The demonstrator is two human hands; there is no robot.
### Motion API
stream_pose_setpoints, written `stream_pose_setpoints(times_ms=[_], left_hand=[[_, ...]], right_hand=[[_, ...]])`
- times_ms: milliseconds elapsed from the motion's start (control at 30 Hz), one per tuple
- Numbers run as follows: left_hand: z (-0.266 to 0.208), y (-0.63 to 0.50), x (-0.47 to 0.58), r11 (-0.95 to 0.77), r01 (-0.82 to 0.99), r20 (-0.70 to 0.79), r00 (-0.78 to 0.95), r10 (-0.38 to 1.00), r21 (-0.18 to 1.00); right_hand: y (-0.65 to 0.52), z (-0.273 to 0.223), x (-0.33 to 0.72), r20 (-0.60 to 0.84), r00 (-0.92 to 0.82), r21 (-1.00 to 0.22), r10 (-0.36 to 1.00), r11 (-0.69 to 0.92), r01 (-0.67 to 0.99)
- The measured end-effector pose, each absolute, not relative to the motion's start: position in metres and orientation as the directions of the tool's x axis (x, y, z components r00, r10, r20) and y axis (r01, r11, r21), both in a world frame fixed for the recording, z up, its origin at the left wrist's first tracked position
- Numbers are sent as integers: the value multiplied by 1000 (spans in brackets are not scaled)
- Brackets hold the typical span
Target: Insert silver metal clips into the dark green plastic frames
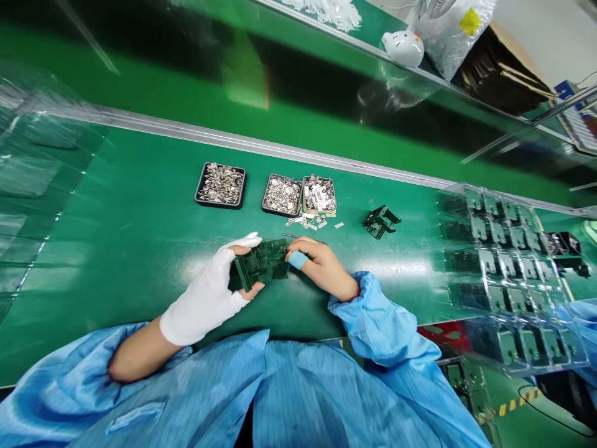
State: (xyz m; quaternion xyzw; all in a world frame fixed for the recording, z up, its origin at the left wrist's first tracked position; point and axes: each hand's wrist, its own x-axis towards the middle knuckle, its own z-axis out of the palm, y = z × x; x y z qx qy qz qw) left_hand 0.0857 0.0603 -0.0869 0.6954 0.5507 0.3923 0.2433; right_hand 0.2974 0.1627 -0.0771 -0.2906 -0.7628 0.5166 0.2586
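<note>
My left hand [205, 289], in a white glove with bare thumb and fingertips, grips a dark green plastic housing [265, 264] from its left side. The housing is tilted above the bench and has slots and ribs on its face. Fingers curled, my right hand [319, 264] is at the housing's right end, with a blue wrap [297, 259] on the thumb. A thin dark rod [290, 235] sticks out beside its index finger; whether it lies in the grip is hidden. What the right fingertips pinch is too small to tell.
Black trays [219, 204] [275, 212] and a third tray [321, 212] hold small metal parts. Loose metal strips [310, 221] lie before them. Another green housing [381, 221] sits to the right. Stacked clear blister trays [513, 249] stand at far right; clear plastic [37, 155] at left.
</note>
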Motion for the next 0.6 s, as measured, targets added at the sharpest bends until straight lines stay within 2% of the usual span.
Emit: stream_pose_setpoints(times_ms=[33,100,167,200,233,267,300,400,433,533,600], left_hand=[[-87,60,85,-267,573,259,97,961,775],[-88,62,83,-258,614,230,125,965,746],[-91,65,82,-306,719,276,163,947,624],[-92,67,82,-338,767,308,192,932,545],[-94,69,83,-362,803,327,222,919,474],[-95,71,83,-377,818,327,246,912,434],[-96,73,83,-380,819,316,258,913,429],[-96,74,82,-353,791,247,261,933,500],[-96,74,81,-342,782,227,259,939,521],[-96,72,79,-323,763,192,260,946,560],[-97,72,79,-331,750,196,267,944,573]], right_hand=[[159,-76,297,113,-687,-925,717,329,191],[152,-75,295,258,-690,-790,676,559,252],[147,-74,293,394,-778,-524,489,815,247],[147,-73,294,420,-825,-418,377,888,193],[148,-72,295,427,-857,-371,290,920,127],[151,-70,299,430,-865,-381,259,921,86],[156,-67,305,423,-854,-428,302,898,105],[177,-60,332,294,-710,-580,641,709,400],[183,-58,341,226,-691,-596,686,659,460],[195,-62,360,15,-783,-554,622,657,511],[195,-69,361,-107,-791,-437,602,687,581]])
